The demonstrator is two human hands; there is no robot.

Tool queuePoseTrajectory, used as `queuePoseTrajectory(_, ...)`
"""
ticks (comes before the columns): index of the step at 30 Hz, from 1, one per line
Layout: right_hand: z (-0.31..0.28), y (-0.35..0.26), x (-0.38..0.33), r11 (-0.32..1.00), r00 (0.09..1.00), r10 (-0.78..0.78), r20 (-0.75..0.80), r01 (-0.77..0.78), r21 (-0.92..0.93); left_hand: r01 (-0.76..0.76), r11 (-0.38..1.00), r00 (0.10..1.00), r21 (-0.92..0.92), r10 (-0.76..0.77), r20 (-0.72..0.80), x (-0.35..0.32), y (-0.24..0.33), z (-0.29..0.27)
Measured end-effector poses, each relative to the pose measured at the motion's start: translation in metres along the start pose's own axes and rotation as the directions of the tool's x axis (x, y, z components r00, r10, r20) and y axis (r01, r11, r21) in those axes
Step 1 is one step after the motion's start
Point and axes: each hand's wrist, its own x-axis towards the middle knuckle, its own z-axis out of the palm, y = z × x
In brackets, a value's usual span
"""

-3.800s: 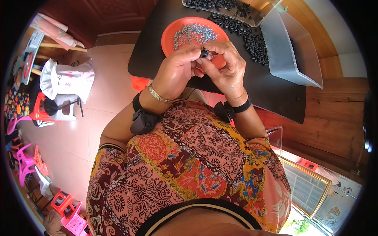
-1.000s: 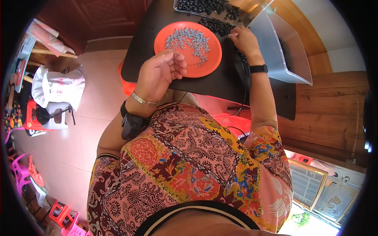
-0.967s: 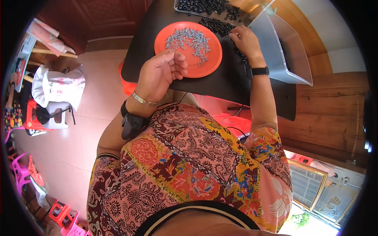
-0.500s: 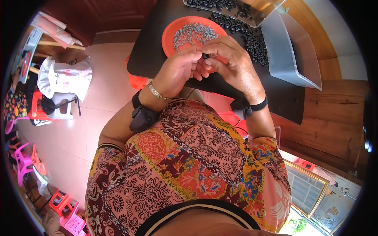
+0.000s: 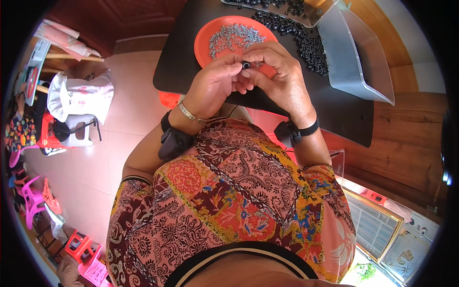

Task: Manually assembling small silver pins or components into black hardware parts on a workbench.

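Note:
In front of my body both hands meet over the near rim of a round orange-red plate (image 5: 202, 53). Between their fingertips sits a small black part (image 5: 246, 65) with a round, ring-like end. My left hand (image 5: 216, 80) pinches it from the left, thumb on top and the other fingers curled beneath. From the right, the thumb and forefinger of my right hand (image 5: 285, 76) close on the same part; orange-red plate shows through the gap between them. Many small silver screw-like pieces (image 5: 234, 38) lie on the plate. Whether a silver piece is in my fingers is hidden.
The plate rests on a dark table (image 5: 351, 112). Heaped black parts (image 5: 311, 55) lie right of it, beside a translucent bin (image 5: 361, 71) tipped on its side. A clear tray (image 5: 306, 19) with more black parts is at the back. Left on the floor stand stools and a white sack (image 5: 86, 95).
My hands stay together, with the fingers slightly turned, so the black part's round end now shows more clearly. The view has shifted a little.

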Motion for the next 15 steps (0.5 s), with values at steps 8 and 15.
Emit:
queuePoseTrajectory(8, 0.0029, -0.0080, 0.0032, 0.995, 0.998, -0.061, -0.022, 0.059, -0.079, 0.002, 1.000, 0.999, -0.022, -0.003, -0.044, -0.0015, 0.0033, 0.0046)
queuePoseTrajectory(15, 0.0051, -0.0063, -0.0003, 0.997, 0.997, -0.053, -0.054, 0.049, -0.067, -0.007, 1.000, 0.999, 0.004, 0.007, -0.041, -0.0043, 0.0053, 0.0026)
